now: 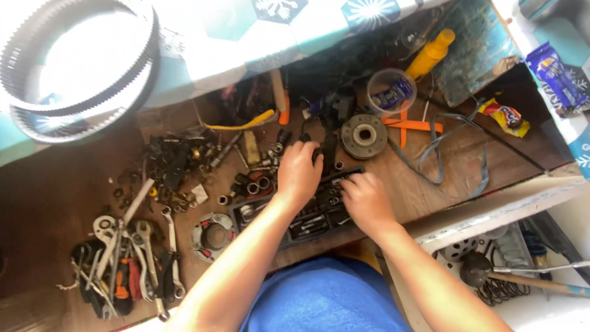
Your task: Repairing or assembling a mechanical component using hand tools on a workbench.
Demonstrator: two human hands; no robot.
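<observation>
Under both hands, on the brown wooden bench (74, 203), lies the black plastic socket tray (307, 212), its long axis rising toward the right. Left hand (299, 171) curls at its upper edge, grip hidden; right hand (367, 200) rests fingers-down on it, nearer.

A brown wooden workbench (55, 203) carries the clutter. Under both hands lies a black socket tray (307, 215). Just beyond the left hand (299, 172) sits a round metal flange (364, 136). Far left of that hand lie spanners (144, 258) and loose sockets (255, 184).
</observation>
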